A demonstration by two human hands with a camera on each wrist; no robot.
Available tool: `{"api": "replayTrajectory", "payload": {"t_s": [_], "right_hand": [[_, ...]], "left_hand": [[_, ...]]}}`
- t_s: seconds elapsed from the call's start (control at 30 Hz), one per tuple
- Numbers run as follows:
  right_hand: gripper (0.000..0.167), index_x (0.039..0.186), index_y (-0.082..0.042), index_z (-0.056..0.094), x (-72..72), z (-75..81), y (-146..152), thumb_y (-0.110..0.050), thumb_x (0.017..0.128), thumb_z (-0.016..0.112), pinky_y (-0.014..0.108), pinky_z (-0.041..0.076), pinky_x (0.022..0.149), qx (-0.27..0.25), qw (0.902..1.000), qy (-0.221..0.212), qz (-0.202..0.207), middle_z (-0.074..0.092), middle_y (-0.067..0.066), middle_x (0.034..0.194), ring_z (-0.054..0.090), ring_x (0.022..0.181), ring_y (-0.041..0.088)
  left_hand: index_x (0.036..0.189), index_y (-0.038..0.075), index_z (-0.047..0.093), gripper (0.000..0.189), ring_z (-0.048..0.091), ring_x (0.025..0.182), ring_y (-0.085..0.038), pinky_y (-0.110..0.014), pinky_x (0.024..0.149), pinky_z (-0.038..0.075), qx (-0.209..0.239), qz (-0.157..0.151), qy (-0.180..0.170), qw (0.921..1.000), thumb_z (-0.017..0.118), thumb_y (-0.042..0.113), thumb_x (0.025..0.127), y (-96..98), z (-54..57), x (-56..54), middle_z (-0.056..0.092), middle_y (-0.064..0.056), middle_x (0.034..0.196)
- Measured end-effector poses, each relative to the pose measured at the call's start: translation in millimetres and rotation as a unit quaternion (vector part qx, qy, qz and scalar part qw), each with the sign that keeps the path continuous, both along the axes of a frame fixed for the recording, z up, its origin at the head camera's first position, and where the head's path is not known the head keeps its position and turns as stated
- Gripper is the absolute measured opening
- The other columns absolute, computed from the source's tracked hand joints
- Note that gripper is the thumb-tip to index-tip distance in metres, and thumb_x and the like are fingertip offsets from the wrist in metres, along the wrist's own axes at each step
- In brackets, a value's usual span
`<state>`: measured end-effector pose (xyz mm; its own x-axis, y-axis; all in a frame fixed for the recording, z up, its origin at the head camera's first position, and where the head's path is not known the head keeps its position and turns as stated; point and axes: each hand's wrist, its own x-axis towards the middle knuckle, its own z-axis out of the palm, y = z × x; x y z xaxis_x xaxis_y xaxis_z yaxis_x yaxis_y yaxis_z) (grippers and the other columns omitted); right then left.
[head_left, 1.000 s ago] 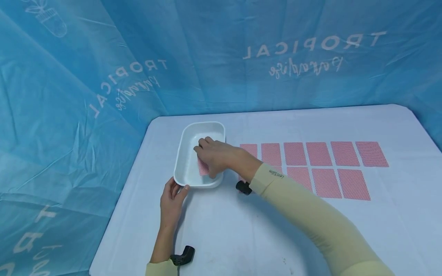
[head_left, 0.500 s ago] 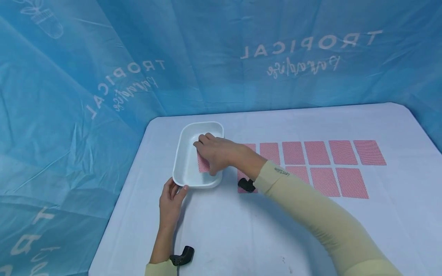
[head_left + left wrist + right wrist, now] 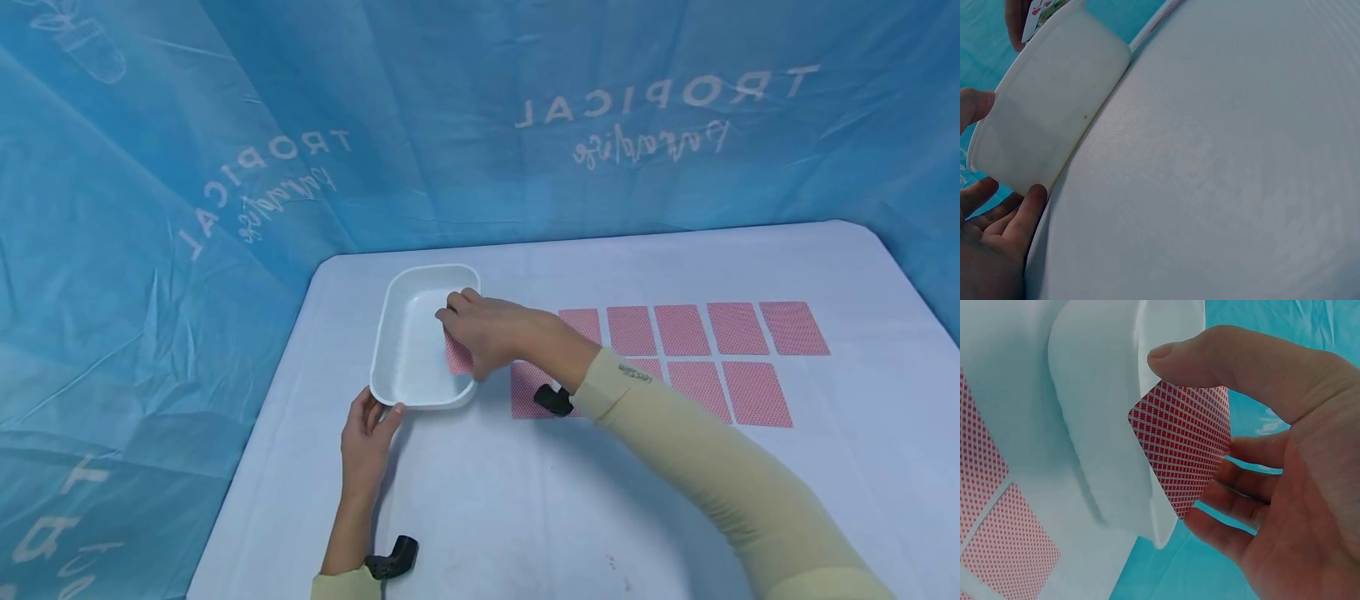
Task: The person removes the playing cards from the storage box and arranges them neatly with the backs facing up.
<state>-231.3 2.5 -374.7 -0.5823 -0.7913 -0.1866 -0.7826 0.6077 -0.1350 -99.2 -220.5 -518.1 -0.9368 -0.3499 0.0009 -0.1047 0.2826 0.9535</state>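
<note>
My right hand pinches a red-patterned playing card above the right rim of a white plastic tub. In the right wrist view, the thumb presses the card's upper edge while the fingertips support the lower one; its patterned back faces the camera. Part of a card's printed face peeks over the tub's wall in the left wrist view. At the tub's near left corner, my left hand grips it, thumb at the rim, fingers against the side.
Right of the tub, red-backed cards lie face down in a far row and a near row, the latter partly behind my right forearm. A blue curtain hangs behind the white-covered table.
My right hand, carrying the card, has moved from over the tub's middle rightward to its right rim. The left hand stays at the corner. The head view has shifted slightly.
</note>
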Motion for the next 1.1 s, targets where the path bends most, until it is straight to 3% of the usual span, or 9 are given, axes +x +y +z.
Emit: {"api": "replayTrajectory", "payload": {"t_s": [0.27,0.53,0.87,1.1], "right_hand": [[0.096,0.145,-0.006,0.035,0.4,-3.6,9.7,-0.039,0.068,0.082,0.027,0.043,0.093,0.002,0.9999,-0.002,-0.010,0.040,0.005,0.128,0.035,0.113,0.019],[0.090,0.142,-0.007,0.037,0.8,-1.0,25.9,-0.038,0.069,0.080,0.025,0.044,0.087,0.008,0.9998,0.010,-0.017,0.040,0.004,0.124,0.036,0.109,0.018],[0.089,0.145,-0.008,0.036,1.5,-4.6,44.0,-0.037,0.073,0.080,0.028,0.043,0.096,0.002,0.9992,-0.009,-0.038,0.040,0.002,0.129,0.035,0.116,0.018],[0.090,0.144,-0.007,0.036,3.1,-4.9,49.2,-0.040,0.072,0.081,0.029,0.045,0.094,0.005,0.9994,-0.010,-0.034,0.041,0.003,0.126,0.036,0.112,0.017]], "left_hand": [[0.145,0.018,0.039,0.073,0.046,0.128,-0.013,-0.020,0.094,0.046,-0.005,0.006,-0.017,0.9998,0.072,0.043,0.085,-2.6,1.9,4.6,0.046,0.003,0.141],[0.145,0.017,0.038,0.072,0.045,0.128,-0.012,-0.018,0.093,0.045,0.002,0.000,-0.010,1.0000,0.071,0.042,0.086,0.6,3.7,2.6,0.046,0.003,0.141],[0.145,0.016,0.039,0.071,0.044,0.130,-0.018,-0.022,0.096,0.045,-0.010,0.002,-0.015,0.9998,0.071,0.042,0.087,1.8,4.6,0.8,0.045,-0.002,0.143],[0.145,0.019,0.039,0.071,0.045,0.129,-0.013,-0.023,0.096,0.045,-0.011,0.004,-0.014,0.9998,0.071,0.044,0.086,2.0,2.5,0.8,0.046,0.004,0.141]]}}
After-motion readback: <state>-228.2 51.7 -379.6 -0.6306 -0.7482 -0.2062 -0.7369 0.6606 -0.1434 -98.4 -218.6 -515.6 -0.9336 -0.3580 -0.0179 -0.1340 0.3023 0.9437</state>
